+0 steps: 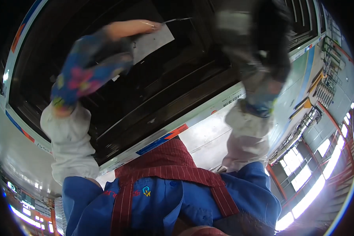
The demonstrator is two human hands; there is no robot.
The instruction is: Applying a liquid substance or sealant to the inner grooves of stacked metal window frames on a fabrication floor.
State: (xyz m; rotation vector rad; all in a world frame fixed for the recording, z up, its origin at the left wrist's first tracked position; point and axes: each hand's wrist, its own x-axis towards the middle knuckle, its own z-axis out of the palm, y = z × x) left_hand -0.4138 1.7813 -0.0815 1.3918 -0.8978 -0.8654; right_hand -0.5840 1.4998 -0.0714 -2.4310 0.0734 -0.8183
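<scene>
The dark framed panel (165,86) lies in front of the person, beneath both hands, its near edge bound by a pale edging strip (206,116) with blue and orange marks. Over the panel's middle sits a white sheet (161,41), partly hidden behind the left hand. That left hand (84,63), in a blue flowered glove with bare fingers showing, reaches over the panel's left half; its fingertips seem to pinch the near end of a slim metallic rod (177,19) pointing toward the panel's far right. Over the panel's right end, the right hand (269,59) is badly blurred, so I cannot tell whether its fingers are spread or closed, or on what.

To work well here, I would keep the rod's tip lightly guided and clear of the panel's dark face, which looks easy to scratch, and steady the right hand first. The loose white sleeve covers (69,133) should stay off the panel's near edge.
</scene>
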